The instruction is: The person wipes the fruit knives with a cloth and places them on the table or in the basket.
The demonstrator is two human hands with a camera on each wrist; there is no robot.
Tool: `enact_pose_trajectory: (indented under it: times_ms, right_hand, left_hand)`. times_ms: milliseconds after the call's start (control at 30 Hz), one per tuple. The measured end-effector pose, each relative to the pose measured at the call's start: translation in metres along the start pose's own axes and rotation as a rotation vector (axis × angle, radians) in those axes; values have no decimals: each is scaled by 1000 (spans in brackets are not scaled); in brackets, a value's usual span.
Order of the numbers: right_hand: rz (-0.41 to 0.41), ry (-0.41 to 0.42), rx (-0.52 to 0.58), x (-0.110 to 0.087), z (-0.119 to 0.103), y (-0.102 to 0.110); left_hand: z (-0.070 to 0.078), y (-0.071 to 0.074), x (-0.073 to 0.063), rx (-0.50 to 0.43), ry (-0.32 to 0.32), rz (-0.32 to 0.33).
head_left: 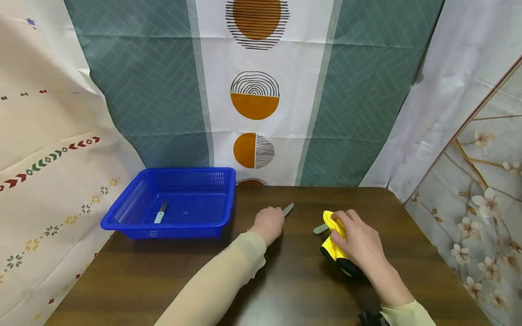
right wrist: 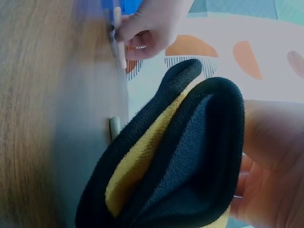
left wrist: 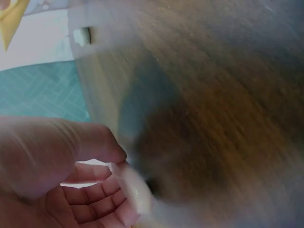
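My left hand [head_left: 269, 224] pinches a small knife [head_left: 288, 209] low over the table; its pale handle [left wrist: 135, 190] shows between thumb and fingers in the left wrist view. Over on the right, a folded yellow cloth with black edging [head_left: 335, 240] is gripped by my right hand [head_left: 359, 237]. In the right wrist view the cloth [right wrist: 142, 175] spreads its black folds across the middle. A grey-green handle [head_left: 320, 229] lies on the table just left of the cloth, which hides its other end.
A blue plastic basket [head_left: 167, 232] stands at the table's back left, with a white-handled knife [head_left: 161, 212] inside. The brown wooden table [head_left: 285, 290] ends at patterned cloth hangings [head_left: 261, 59] behind and at both sides.
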State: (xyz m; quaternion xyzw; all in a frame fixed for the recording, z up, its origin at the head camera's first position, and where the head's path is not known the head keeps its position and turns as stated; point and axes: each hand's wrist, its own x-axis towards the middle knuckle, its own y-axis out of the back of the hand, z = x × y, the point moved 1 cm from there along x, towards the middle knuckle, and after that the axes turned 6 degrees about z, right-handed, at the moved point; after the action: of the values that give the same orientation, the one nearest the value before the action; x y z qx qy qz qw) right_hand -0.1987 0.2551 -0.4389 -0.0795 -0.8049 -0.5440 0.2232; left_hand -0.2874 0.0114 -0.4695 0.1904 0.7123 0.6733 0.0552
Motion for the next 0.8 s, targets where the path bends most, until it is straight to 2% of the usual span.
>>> enact_pose_trajectory:
  times_ms: [167, 300, 500, 800]
  right_hand:
    - [-29, -7, -10, 3, -3, 2]
    - [-11, -1, -18, 6, -7, 5]
    - [-7, 19, -10, 7, -10, 4]
    - [39, 60, 24, 10, -16, 5]
  left_hand:
    - [-6, 2, -3, -1, -33, -13]
    - [-10, 7, -8, -47, -39, 48]
    - [-14, 17, -25, -151, -62, 126]
    - [-24, 28, -56, -176, -115, 247]
